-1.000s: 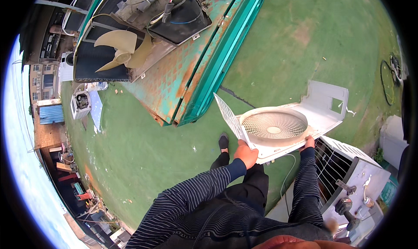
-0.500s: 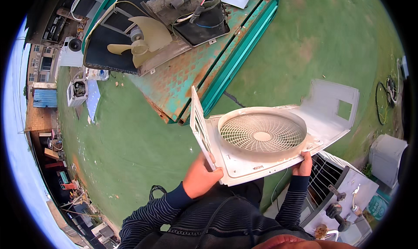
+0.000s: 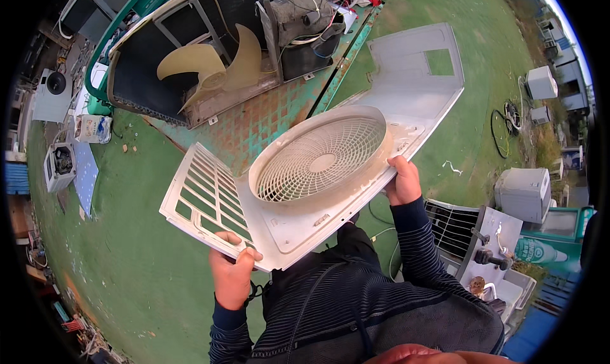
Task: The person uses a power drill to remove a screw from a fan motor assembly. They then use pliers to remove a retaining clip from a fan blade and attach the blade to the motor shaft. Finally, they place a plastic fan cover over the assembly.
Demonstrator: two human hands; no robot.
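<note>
Between my two hands I hold a white air conditioner casing panel (image 3: 279, 227), tilted with its right end raised. It has a round raised fan ring with a web-like grille (image 3: 324, 164), a slatted side wing on the left and a plain wing with a square cutout on the right. My left hand (image 3: 234, 272) is closed on the lower corner of the slatted wing, thumb on the near side. My right hand (image 3: 404, 181) grips the near long edge, its fingers partly hidden under the panel. Beyond it stands an opened outdoor unit with a beige fan (image 3: 210, 68).
The opened unit rests on a rusty green metal platform (image 3: 254, 129). Green floor (image 3: 146, 237) spreads around me. To my right lie a black wire rack (image 3: 452, 227), a metal panel with valves (image 3: 492, 243) and a white box (image 3: 524, 192). A coiled cable (image 3: 505, 125) is farther off.
The casing panel has moved left and up, turned so its right wing rises toward the platform. Both hands moved with it, still gripping. My view has shifted, showing more on the right.
</note>
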